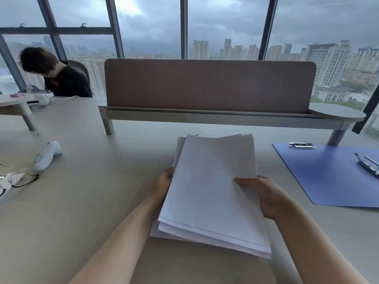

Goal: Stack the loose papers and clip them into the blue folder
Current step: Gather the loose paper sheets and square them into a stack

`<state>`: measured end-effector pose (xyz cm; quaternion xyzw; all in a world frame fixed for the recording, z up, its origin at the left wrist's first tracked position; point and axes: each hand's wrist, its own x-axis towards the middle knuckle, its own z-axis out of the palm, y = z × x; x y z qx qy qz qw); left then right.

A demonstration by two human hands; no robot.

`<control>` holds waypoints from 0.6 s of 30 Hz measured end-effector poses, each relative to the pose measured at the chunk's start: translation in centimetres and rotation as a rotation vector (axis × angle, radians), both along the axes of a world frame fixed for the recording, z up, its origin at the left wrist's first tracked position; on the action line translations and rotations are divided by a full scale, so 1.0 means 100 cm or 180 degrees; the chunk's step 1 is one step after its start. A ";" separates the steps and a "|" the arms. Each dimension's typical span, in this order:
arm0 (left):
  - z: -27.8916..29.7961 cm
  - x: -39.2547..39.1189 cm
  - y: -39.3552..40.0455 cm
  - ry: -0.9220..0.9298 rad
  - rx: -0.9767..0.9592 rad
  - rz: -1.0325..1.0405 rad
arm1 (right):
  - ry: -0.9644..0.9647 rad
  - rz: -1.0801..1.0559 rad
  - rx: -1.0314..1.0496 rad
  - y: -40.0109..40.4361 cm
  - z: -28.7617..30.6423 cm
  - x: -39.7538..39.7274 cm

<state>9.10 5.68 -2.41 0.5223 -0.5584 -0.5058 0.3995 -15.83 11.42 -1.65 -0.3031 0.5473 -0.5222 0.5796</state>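
Note:
A pile of several white papers [209, 187], its edges fanned and uneven, is held above the middle of the desk. My left hand [162, 186] grips its left edge, fingers hidden underneath. My right hand [264, 195] grips the right edge, thumb lying on the top sheet. The blue folder [328, 179] lies open and flat at the right, apart from the papers. It carries a metal clip [301, 145] at its far edge and a second metal clamp [369, 163] near its right side.
A white handheld controller [46, 155] and a pair of glasses [22, 179] lie at the left of the desk [92, 201]. A brown divider panel [209, 85] on a raised shelf runs across the back. A person sits at the far left behind the desk.

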 end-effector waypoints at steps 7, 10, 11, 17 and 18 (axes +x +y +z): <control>-0.007 0.011 -0.013 0.1087 0.0477 0.0724 | 0.0522 -0.0085 0.0084 -0.008 -0.014 0.011; -0.008 0.009 -0.018 0.0744 0.0430 0.0685 | 0.0689 -0.0204 0.0089 -0.007 -0.016 0.013; -0.005 0.008 -0.019 0.0731 0.0518 0.0599 | 0.0688 -0.0198 0.0056 -0.006 -0.016 0.014; 0.012 0.012 -0.023 0.0932 0.1256 0.0287 | 0.1855 -0.0508 -0.0030 -0.005 -0.021 0.010; 0.013 0.013 -0.023 0.0931 0.1326 0.0242 | 0.2176 -0.0580 -0.0028 -0.005 -0.021 0.009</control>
